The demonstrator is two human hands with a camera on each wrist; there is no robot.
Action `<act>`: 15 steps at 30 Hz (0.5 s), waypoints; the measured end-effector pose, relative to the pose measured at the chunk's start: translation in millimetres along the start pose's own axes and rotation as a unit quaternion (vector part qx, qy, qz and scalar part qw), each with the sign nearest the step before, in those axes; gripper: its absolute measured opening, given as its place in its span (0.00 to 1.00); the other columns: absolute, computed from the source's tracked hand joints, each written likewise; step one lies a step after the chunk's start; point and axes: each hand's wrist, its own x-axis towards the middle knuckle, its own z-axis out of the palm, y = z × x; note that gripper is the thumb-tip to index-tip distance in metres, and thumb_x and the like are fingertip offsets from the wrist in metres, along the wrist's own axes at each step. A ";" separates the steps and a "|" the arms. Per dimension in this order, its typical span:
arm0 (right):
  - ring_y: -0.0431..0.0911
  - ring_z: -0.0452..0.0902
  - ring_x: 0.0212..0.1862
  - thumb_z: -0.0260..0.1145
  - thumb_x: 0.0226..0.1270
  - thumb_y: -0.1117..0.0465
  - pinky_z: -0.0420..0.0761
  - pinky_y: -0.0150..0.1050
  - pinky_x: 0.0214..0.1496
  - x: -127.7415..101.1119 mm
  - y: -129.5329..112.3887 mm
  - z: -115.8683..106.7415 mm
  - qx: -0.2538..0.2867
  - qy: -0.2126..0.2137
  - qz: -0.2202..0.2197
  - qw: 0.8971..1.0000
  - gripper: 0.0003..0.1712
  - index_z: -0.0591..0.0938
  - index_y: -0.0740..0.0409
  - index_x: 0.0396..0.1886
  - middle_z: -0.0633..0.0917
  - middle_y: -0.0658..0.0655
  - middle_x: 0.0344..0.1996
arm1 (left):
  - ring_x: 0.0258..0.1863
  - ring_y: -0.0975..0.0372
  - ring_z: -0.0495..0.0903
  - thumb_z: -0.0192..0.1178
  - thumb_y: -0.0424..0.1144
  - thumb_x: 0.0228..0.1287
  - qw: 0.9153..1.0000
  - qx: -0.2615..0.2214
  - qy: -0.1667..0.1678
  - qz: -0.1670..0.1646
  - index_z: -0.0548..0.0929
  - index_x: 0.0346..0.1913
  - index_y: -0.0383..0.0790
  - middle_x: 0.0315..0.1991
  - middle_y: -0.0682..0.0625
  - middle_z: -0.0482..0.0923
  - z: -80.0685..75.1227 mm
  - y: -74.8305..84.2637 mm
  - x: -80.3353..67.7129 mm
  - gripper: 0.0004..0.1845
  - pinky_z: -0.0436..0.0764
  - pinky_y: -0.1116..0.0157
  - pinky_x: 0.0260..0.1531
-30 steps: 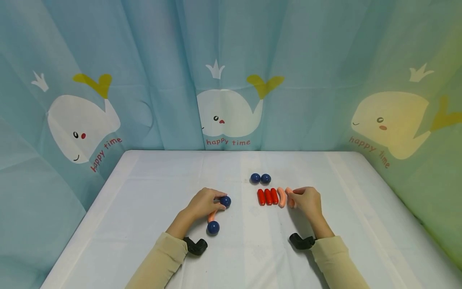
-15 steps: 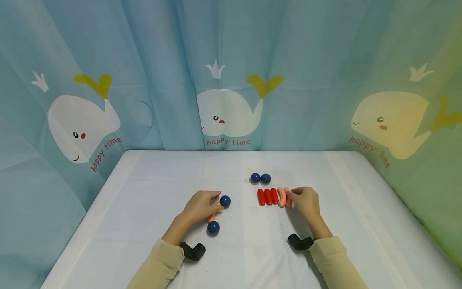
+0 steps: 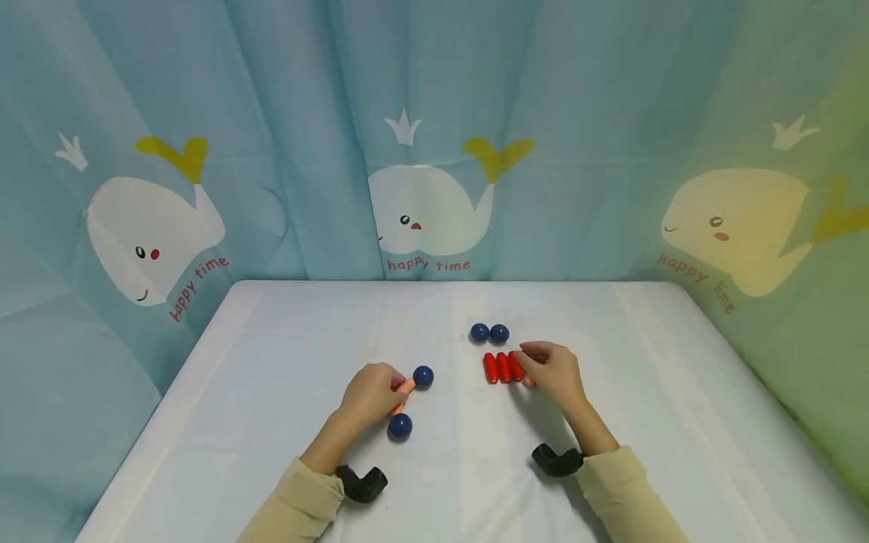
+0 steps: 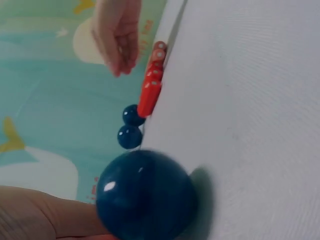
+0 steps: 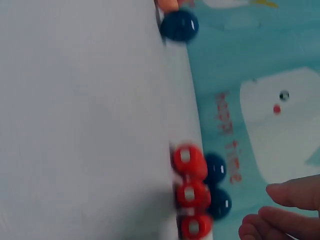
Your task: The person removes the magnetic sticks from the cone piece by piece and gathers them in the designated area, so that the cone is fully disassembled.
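a: head view, left hand [image 3: 370,392] has its fingers curled round a pale orange sausage [image 3: 405,387], between two blue balls [image 3: 423,375] on the table [image 3: 271,362].
b: right hand [image 3: 553,371] rests loosely curled over pale sausages at the row's end, gripping nothing i can make out.
a: three red sausages [image 3: 502,367] already lie lined up, two blue balls [image 3: 489,332] paired just behind them.
b: so i'd say about half is grouped; the left cluster remains loose.
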 end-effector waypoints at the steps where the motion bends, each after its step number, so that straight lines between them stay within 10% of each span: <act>1: 0.51 0.79 0.33 0.64 0.60 0.61 0.77 0.31 0.30 -1.3 -2.9 2.9 0.007 -0.006 -0.004 1.000 0.17 0.81 0.69 0.44 0.84 0.62 0.36 | 0.13 0.67 0.65 0.63 0.35 0.56 1.000 -0.005 0.002 0.007 0.84 0.22 0.42 0.11 0.59 0.69 1.6 -0.5 0.8 0.07 0.59 0.71 0.15; 15: 0.48 0.81 0.34 0.72 0.51 0.67 0.79 0.32 0.36 -16.0 -19.3 46.2 0.079 -0.080 -0.122 0.986 0.15 0.83 0.71 0.37 0.84 0.61 0.32 | 0.27 0.64 0.78 0.65 0.38 0.56 0.996 -0.026 0.069 0.050 0.87 0.37 0.39 0.27 0.53 0.82 18.6 -4.8 6.1 0.08 0.76 0.67 0.29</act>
